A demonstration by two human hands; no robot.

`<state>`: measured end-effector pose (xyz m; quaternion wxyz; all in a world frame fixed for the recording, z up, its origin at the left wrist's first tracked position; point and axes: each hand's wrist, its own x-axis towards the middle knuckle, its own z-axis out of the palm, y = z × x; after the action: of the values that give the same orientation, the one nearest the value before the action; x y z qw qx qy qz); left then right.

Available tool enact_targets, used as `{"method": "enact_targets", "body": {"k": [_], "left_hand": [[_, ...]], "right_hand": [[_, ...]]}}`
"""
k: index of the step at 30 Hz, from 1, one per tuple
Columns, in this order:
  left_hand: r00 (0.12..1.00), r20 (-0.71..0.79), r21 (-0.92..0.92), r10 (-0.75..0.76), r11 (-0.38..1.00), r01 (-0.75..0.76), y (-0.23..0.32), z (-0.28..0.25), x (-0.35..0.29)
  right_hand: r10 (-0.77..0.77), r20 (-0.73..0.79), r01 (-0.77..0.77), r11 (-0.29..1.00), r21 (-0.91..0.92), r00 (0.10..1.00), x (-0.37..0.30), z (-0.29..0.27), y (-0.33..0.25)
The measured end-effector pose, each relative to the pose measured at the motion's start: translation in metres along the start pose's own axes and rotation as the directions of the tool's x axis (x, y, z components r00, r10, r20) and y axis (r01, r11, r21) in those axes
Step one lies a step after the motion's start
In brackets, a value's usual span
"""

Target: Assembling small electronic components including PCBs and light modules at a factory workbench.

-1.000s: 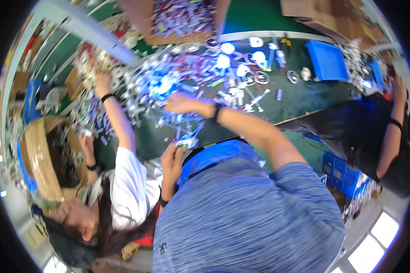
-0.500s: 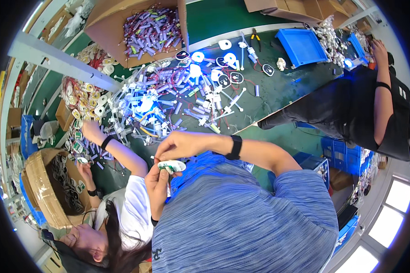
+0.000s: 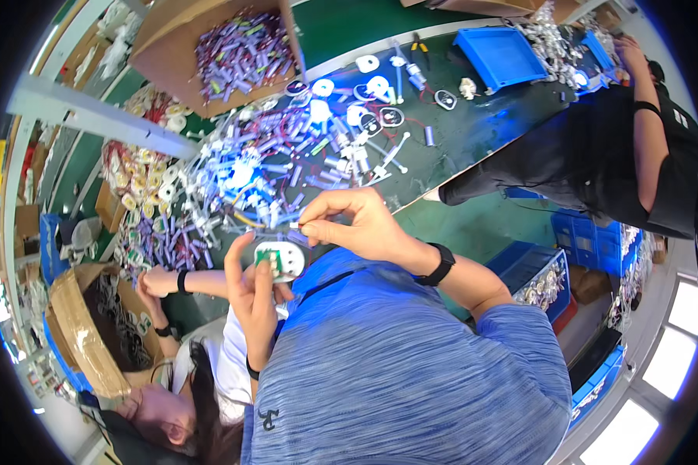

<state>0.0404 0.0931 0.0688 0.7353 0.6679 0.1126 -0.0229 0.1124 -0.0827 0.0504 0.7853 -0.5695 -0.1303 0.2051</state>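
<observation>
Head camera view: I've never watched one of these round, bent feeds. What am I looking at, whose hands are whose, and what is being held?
The single view comes from a wide fisheye camera worn on a person's head, looking down, so straight edges curve near the rim. The blue striped shirt at the bottom belongs to the wearer. Their left hand holds a small white housing with a green circuit board inside. Their right hand, with a black wristband, pinches a small part, too small to identify, just above it. Beyond lies a dark green table strewn with small purple and white cylindrical parts, a cardboard box of similar parts and a blue tray. Other arms at left and right belong to co-workers.
</observation>
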Motion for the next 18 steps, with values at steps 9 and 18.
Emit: {"method": "enact_targets", "body": {"k": [9, 18], "left_hand": [[0.984, 0.169, 0.027, -0.054, 0.998, 0.050, -0.014, -0.005, 0.014], [0.986, 0.157, 0.110, -0.054, 0.993, 0.037, -0.011, -0.002, 0.015]], "right_hand": [[-0.265, -0.002, 0.233, 0.853, -0.467, 0.964, -0.006, 0.012, 0.009], [-0.431, -0.015, 0.334, 0.721, -0.608, 0.902, -0.010, 0.022, 0.012]]}}
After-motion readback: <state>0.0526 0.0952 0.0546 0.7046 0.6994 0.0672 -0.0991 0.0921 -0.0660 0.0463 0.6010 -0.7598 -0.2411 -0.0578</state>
